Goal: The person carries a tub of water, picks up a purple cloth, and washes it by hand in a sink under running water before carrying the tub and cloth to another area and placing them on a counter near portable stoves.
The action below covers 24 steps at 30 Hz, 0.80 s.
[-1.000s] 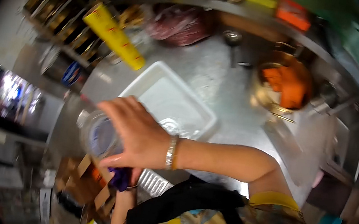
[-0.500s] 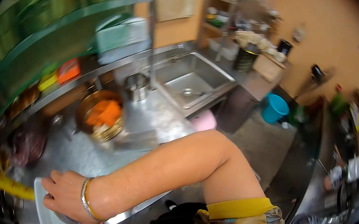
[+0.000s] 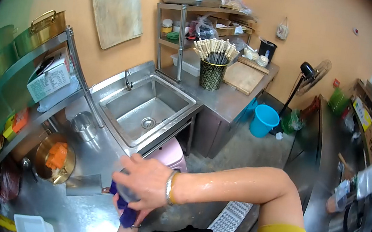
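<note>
My right hand (image 3: 146, 183) reaches in from the right, fingers spread around a shiny, see-through rounded thing (image 3: 125, 191) whose kind I cannot make out. Below it, my left hand (image 3: 137, 217) is partly hidden, with its fingers on a bunched purple cloth (image 3: 128, 216) pressed against that rounded thing. Both hands are over the front edge of the steel counter (image 3: 80, 207). Just left of them lies a flat, broad metal blade (image 3: 84, 185). A white plastic tray (image 3: 32, 227) sits at the lower left.
A brass-coloured pot (image 3: 69, 164) with orange pieces (image 3: 56, 155) stands left, near a steel container (image 3: 85, 126). Ahead is a steel sink (image 3: 150, 104). A pink bin (image 3: 169, 153) stands below it. A patterned holder (image 3: 212, 76) of wooden-handled sticks and a blue bucket (image 3: 265, 121) are farther right.
My view has swung left-to-right, bringing the sink nearer the middle. My right hand has moved away from the white tray with the shiny rounded thing. My left hand and the purple cloth now show more.
</note>
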Each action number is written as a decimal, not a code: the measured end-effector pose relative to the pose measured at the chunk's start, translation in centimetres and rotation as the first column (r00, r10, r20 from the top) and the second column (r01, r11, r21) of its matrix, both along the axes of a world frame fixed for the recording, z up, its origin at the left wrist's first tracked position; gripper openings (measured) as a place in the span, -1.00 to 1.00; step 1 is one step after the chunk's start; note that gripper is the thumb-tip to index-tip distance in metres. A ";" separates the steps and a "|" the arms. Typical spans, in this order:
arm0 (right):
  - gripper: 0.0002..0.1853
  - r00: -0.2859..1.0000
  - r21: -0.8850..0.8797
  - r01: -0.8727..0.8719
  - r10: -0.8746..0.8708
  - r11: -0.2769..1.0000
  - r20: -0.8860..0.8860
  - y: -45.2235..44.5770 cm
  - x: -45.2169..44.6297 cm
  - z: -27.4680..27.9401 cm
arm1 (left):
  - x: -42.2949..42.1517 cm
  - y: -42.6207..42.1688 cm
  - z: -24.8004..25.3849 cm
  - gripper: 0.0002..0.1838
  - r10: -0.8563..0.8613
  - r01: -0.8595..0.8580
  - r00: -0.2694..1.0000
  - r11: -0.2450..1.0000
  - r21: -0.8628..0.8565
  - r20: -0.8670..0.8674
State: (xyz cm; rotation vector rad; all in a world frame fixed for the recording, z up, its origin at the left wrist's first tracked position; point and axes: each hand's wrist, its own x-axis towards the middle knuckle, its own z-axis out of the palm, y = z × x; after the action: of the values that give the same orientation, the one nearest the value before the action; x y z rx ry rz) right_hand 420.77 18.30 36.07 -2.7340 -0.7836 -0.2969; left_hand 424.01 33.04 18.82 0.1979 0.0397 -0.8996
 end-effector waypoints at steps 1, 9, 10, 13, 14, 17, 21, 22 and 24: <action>-0.40 1.000 -0.012 -0.016 0.016 1.000 -0.010 -2.3 0.1 -0.1 | 0.2 -2.3 0.1 -0.20 -0.035 0.035 0.999 0.999 -0.020 0.001; -0.37 0.988 -0.174 0.154 -0.157 0.973 -0.002 -17.2 5.8 -2.1 | 6.6 -18.7 -0.8 -0.18 -0.136 0.148 0.988 0.970 -0.194 0.077; -0.37 0.987 -0.186 0.157 -0.158 0.970 0.009 -18.8 7.3 -2.3 | 8.0 -20.5 -1.2 -0.19 -0.122 0.142 0.986 0.971 -0.193 0.115; -0.37 0.990 -0.253 0.134 -0.139 0.958 -0.001 -23.4 12.1 -3.3 | 12.8 -25.9 -3.4 -0.21 -0.094 0.108 0.993 0.963 -0.248 0.069; -0.37 0.989 -0.266 0.144 -0.148 0.953 0.006 -25.0 13.7 -3.3 | 14.6 -27.7 -4.0 -0.22 -0.090 0.099 0.995 0.962 -0.253 0.050; -0.37 0.990 -0.277 0.136 -0.142 0.951 -0.001 -29.5 18.5 -3.8 | 18.5 -32.2 -3.8 -0.29 -0.100 0.098 0.995 0.958 -0.268 0.006; -0.37 0.990 -0.261 0.143 -0.135 0.955 0.050 -33.9 24.5 -4.1 | 23.8 -35.1 -5.6 -0.44 -0.115 0.060 0.979 0.950 -0.307 -0.166; -0.37 0.988 -0.273 0.155 -0.142 0.950 0.067 -34.8 26.1 -4.2 | 24.7 -35.0 -5.4 -0.51 -0.010 -0.051 0.973 0.965 -0.256 -0.231; -0.39 0.984 -0.291 0.181 -0.172 0.939 0.056 -36.6 29.9 -4.5 | 25.9 -34.1 -4.6 -0.62 0.114 -0.181 0.953 0.957 -0.227 -0.282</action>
State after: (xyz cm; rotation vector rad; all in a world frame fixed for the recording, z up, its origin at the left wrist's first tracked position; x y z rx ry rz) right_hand 450.68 -18.26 31.56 -3.0974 -0.6349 -0.2779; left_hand 449.91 -1.10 14.27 -0.1631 0.1880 -0.7670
